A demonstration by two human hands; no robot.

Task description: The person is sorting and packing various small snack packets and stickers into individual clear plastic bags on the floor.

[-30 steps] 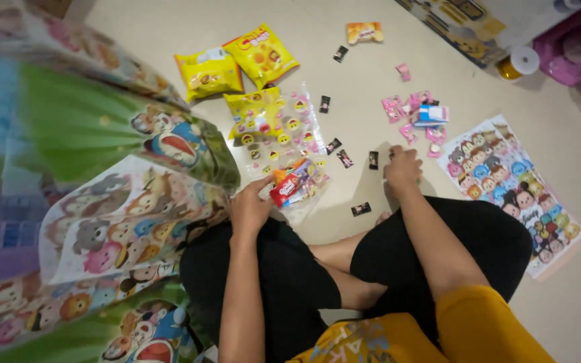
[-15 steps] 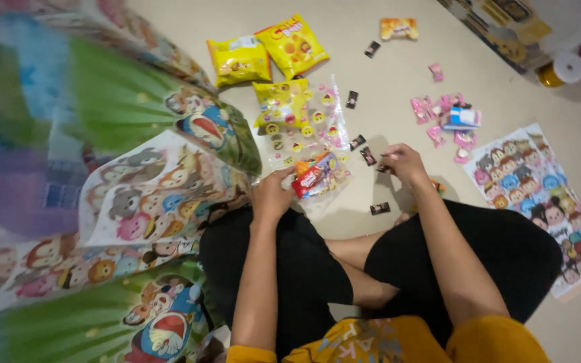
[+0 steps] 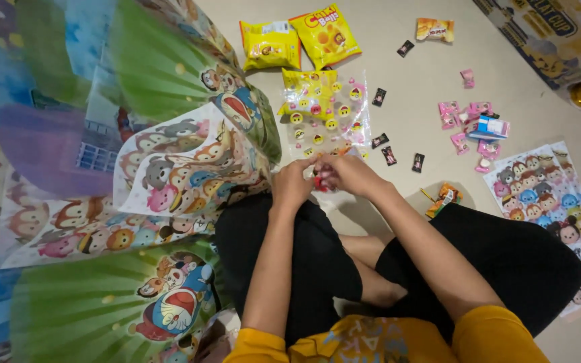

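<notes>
Seen from the head camera, the person sits cross-legged on the floor (image 3: 405, 87), and both hands are brought together just in front of the knees. The left hand (image 3: 295, 183) and the right hand (image 3: 347, 173) touch each other, and between them a small red sweet packet (image 3: 319, 183) is pinched. Both grips are closed on it, with the fingers curled around its edges; most of the packet is hidden, so its exact shape cannot be told.

The packet is judged to be very light and thin, with a smooth, probably slippery wrapper that gives under the fingers. It is best held at its edges or corners with the fingertips, and only a gentle pinch is needed, since the content may be crushed.

Just beyond the hands a clear plastic bag (image 3: 327, 114) printed with small round faces lies flat on the floor. Farther away two yellow snack bags (image 3: 300, 39) are laid side by side. Small dark sachets (image 3: 379, 97) are scattered near the clear bag, and a group of pink sweets (image 3: 465, 124) lies well apart to the right, beside a cartoon-printed bag (image 3: 553, 202). An orange wrapper (image 3: 444, 198) rests close to the right knee. On the left, more cartoon gift bags (image 3: 169, 168) are spread over each other.
</notes>
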